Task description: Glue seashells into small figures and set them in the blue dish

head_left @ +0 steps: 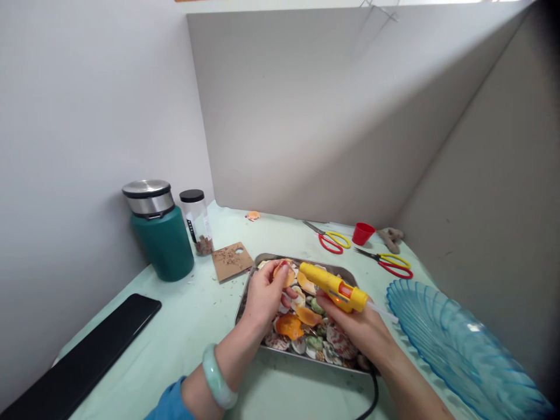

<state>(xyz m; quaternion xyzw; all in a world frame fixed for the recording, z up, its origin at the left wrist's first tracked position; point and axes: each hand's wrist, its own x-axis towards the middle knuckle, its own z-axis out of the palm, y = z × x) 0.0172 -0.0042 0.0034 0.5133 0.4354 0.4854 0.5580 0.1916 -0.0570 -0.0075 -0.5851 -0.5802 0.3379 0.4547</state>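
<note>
My left hand is closed on an orange shell, pinched between thumb and fingers above the tray's left side. A small red bit shows at the top of that shell. My right hand grips a yellow hot glue gun, its nozzle pointing left at the shell, a short way apart from it. A clear glue stick juts from the gun's back end, and a black cord hangs below. Under both hands lies a metal tray full of mixed shells, among them a bright orange shell.
To the left stand a green flask, a clear jar, a brown board and a black flat object. Behind the tray are scissors, more scissors and a red cup. A blue glass dish is right.
</note>
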